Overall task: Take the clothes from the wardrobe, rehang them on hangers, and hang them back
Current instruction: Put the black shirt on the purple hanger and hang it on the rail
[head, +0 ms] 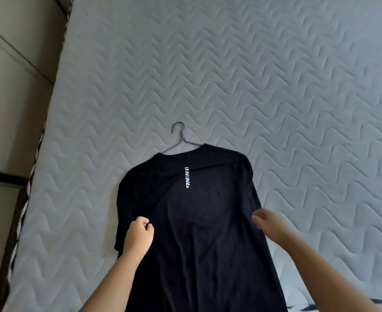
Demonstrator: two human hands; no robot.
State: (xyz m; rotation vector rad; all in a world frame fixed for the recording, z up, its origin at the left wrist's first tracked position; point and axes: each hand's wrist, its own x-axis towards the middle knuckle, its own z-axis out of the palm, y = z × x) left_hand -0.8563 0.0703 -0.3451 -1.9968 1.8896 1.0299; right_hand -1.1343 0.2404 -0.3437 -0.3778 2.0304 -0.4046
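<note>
A black T-shirt [199, 221] lies back-side up on a white quilted mattress [275, 86], with white and blue lettering below its collar. A purple wire hanger [181, 140] sits inside the shirt; its hook and neck stick out past the collar onto the mattress. My left hand [139, 236] pinches a fold of the fabric on the shirt's left side. At the shirt's right edge, near the sleeve, my right hand [267, 224] grips the cloth with curled fingers. The hanger's arms are hidden under the shirt.
The mattress fills most of the view. Pale wardrobe or wall panels [12, 86] stand along its left side, with a dark bed frame edge [16, 212] between them. A patterned cloth [379, 301] shows at the lower right corner.
</note>
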